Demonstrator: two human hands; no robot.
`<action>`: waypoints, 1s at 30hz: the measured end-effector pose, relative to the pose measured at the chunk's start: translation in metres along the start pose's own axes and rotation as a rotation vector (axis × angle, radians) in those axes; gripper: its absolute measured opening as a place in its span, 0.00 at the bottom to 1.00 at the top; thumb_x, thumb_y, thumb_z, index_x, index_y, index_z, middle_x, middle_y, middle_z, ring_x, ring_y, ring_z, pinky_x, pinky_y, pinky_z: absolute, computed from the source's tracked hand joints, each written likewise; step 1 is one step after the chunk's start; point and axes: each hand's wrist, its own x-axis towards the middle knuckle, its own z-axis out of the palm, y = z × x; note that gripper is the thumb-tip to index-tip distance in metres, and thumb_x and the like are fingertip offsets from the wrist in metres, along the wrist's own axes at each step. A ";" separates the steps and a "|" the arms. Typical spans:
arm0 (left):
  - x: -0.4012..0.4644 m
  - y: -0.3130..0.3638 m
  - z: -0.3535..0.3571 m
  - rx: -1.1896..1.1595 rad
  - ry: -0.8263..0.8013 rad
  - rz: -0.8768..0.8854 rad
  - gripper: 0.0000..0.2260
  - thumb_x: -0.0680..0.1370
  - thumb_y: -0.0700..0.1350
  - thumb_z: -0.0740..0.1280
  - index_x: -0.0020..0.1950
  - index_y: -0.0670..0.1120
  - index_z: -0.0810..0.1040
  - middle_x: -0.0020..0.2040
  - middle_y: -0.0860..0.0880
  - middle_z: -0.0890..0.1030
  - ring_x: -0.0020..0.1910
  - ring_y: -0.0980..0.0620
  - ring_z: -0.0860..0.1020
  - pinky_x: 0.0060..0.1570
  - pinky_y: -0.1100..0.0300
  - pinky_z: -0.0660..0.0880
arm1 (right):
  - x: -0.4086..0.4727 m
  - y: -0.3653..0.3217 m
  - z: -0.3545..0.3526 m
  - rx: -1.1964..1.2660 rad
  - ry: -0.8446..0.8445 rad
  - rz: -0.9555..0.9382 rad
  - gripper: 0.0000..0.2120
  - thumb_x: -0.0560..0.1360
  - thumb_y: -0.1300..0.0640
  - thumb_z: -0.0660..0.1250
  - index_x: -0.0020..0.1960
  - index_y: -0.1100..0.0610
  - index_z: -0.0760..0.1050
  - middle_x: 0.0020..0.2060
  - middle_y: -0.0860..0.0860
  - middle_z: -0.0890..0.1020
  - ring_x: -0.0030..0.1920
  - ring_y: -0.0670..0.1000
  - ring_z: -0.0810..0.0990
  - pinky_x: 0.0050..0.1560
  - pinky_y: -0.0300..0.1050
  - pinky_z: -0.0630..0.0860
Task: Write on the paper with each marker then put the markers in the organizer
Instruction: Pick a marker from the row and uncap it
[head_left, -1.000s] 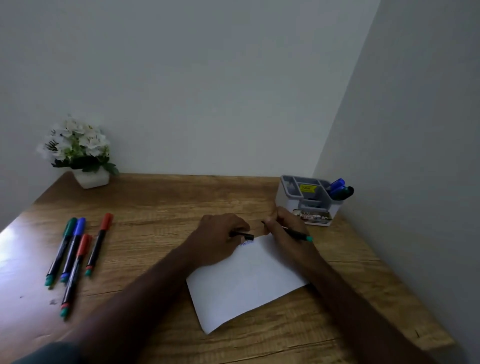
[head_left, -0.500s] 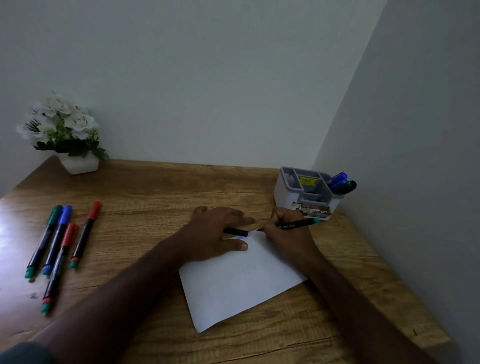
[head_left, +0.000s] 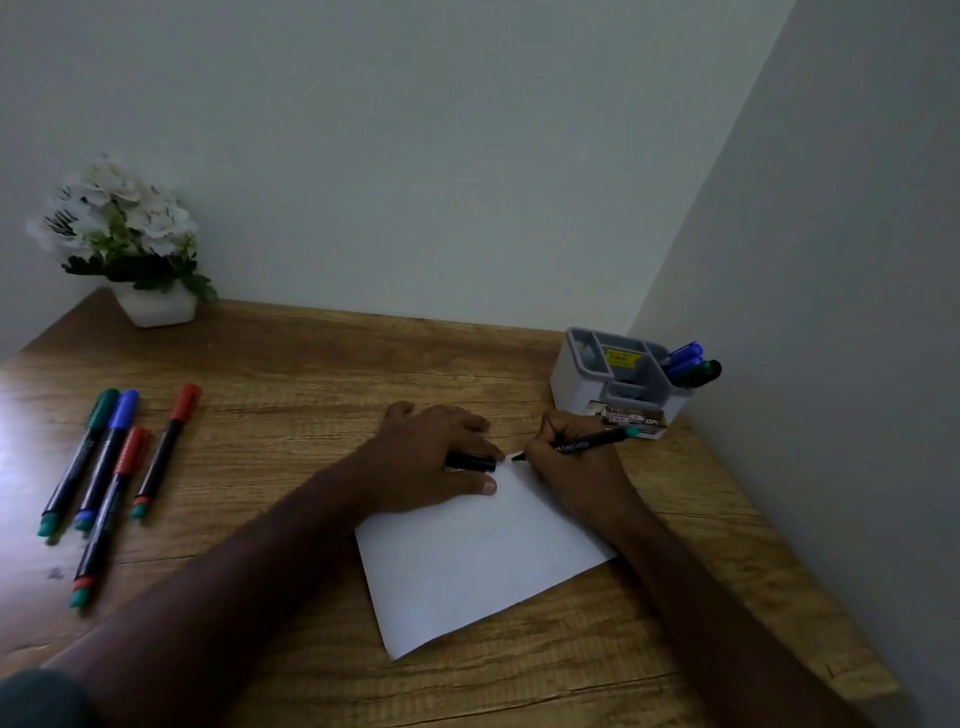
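Right hand: grips a black marker, tip down at the far corner of the paper.
Left hand: pinches the black cap between its fingers, resting on the paper's far left edge.
Organizer: in the far right corner by the wall — markers already stand in it.
Spare markers: four, lying well apart to the left.
Open room: bare table between them and the paper.
Flower pot: far left corner.
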 end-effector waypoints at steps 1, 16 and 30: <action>0.000 0.000 0.000 0.000 -0.002 -0.001 0.19 0.77 0.65 0.61 0.67 0.65 0.71 0.75 0.59 0.64 0.75 0.58 0.56 0.71 0.41 0.47 | 0.000 0.000 0.000 -0.010 -0.003 -0.004 0.12 0.71 0.69 0.67 0.30 0.64 0.71 0.26 0.52 0.75 0.28 0.44 0.72 0.29 0.37 0.69; 0.001 0.000 0.000 0.004 -0.022 0.000 0.20 0.76 0.66 0.61 0.67 0.65 0.72 0.75 0.59 0.64 0.75 0.58 0.55 0.71 0.39 0.46 | 0.002 0.002 0.001 -0.027 0.005 -0.029 0.15 0.71 0.69 0.68 0.29 0.59 0.70 0.25 0.52 0.72 0.28 0.43 0.69 0.29 0.36 0.67; 0.001 -0.001 0.000 0.044 -0.022 0.023 0.18 0.77 0.66 0.59 0.67 0.68 0.70 0.76 0.59 0.63 0.75 0.58 0.54 0.71 0.37 0.47 | -0.001 -0.001 0.002 0.001 0.034 -0.036 0.16 0.71 0.70 0.68 0.29 0.57 0.69 0.25 0.47 0.72 0.27 0.42 0.69 0.29 0.33 0.68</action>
